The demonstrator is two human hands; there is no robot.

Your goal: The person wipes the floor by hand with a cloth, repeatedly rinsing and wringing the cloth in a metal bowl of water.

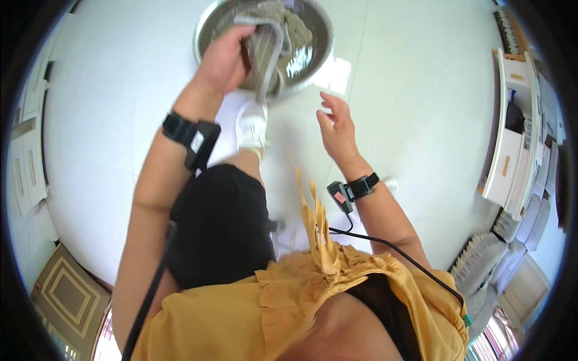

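A round metal basin (326, 67) with water in it stands on the pale floor at the top of the view. My left hand (226, 61) grips a wet grey-brown cloth with a light edging (264, 52) over the near left side of the basin. More bunched cloth (295, 31) of the same colour lies in the water. My right hand (333, 122) is in the air below and to the right of the basin, its fingers loosely curled and apart, holding nothing. Each wrist wears a black strap with a small device.
My white shoe (252, 128) is on the floor just below the basin. A white cabinet (505, 167) with drawers and a grey sofa (478, 257) stand at the right. White cupboards (27, 167) and a patterned brown mat (70, 293) lie along the left. Black cables run beside both arms.
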